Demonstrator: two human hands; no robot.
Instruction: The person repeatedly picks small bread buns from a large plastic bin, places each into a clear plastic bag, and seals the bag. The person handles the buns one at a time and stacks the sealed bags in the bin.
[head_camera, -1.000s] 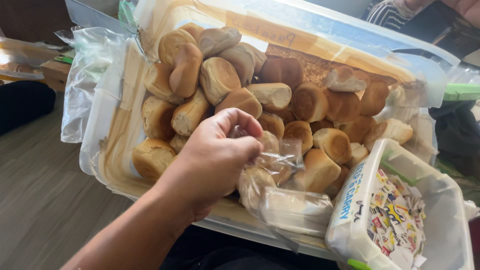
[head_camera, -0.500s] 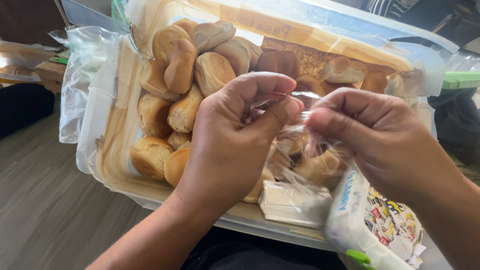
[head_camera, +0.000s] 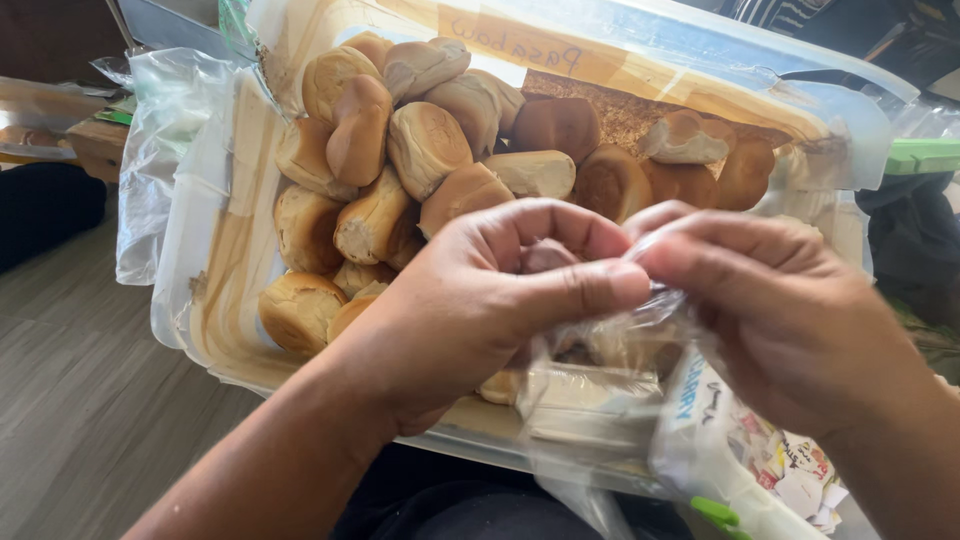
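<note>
1. Clear plastic bin (head_camera: 200, 300): biggest item, fills most of the view, sits on someone's lap or a low surface over a grey wood-look floor (head_camera: 70, 400). Tan paper tape runs along its far wall. Crumbs on the bare bottom at the right side.
2. Bread rolls (head_camera: 425, 145): many golden-brown rolls heaped in the bin, thickest pile at left and centre, a few darker ones at the back right. One pale roll lies sideways just behind the left hand.
3. Loose plastic sheet (head_camera: 160, 130): crumpled clear film draped over the bin's left edge.
4. Left hand (head_camera: 480, 310): forearm comes in from bottom left, hand above the bin's near edge. Fingers curled, thumb pressed against forefinger, pinching the top of the small clear bag.
5. Right hand (head_camera: 790, 310): comes in from the right, fingers bent, thumb and fingers pinching the same bag's top edge, touching or nearly touching the left hand's fingertips.
6. Small clear bag (head_camera: 620, 340): held between both hands, hanging down below the fingertips, in front of the rolls and over the bin's near rim. Something brownish inside, looks like a roll, but too hidden to be sure.
7. Smaller white-rimmed tub (head_camera: 700, 450): bottom right, just beside the bin, under the right hand; holds colourful little paper packets (head_camera: 800, 470).
8. Green clip (head_camera: 725, 512) on the tub's near corner.
9. Green lid edge (head_camera: 925, 155): far right, behind the bin.
</note>
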